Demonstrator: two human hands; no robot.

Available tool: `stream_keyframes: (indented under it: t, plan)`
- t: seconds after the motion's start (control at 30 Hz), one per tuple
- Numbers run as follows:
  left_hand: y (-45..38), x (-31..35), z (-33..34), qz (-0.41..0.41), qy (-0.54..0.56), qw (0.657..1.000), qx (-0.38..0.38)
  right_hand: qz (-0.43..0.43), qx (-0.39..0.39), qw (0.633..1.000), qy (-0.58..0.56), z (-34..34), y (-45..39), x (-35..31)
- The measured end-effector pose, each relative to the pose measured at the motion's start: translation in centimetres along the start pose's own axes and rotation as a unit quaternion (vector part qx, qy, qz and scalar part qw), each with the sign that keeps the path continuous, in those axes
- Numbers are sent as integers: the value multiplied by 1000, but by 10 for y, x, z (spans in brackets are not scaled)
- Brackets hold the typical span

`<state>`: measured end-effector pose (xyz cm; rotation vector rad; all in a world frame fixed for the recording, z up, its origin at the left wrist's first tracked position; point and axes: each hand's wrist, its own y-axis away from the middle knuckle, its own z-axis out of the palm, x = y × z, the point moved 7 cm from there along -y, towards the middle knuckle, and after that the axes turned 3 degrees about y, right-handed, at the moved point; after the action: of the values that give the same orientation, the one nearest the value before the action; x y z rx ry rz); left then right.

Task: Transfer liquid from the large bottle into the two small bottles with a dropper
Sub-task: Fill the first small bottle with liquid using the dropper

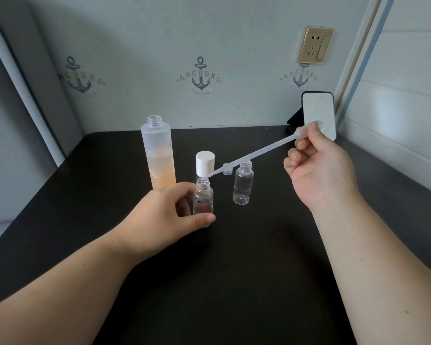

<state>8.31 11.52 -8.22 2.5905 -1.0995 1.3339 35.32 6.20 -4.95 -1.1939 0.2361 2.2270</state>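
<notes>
While your left hand [167, 210] holds the near small bottle [202, 200] just in front of the large bottle [159, 155], your right hand [319, 170] pinches the dropper [254, 155]. Its tip sits beside the opening, so drops could hit the desk [234, 270].

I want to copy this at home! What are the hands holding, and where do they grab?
The left hand grips the nearer small bottle around its body. The right hand pinches the dropper at its bulb end.
</notes>
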Motion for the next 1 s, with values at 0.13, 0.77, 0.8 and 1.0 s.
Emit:
stream_keyframes:
  t: [0.13, 0.77, 0.8, 1.0]
  plan:
    - [6, 2, -16, 10, 80, 993, 91, 5, 3, 1000, -24, -1, 0, 1]
    - [-5, -33, -39, -119, 68, 960, 243, 20, -9, 1000, 4, 0, 0, 3]
    - [-6, -33, -39, -121, 63, 960, 243, 19, -13, 1000, 7, 0, 0, 3]
    - [-3, -25, -38, -81, 94, 964, 237, 11, -25, 999, -26, 1, 0, 2]
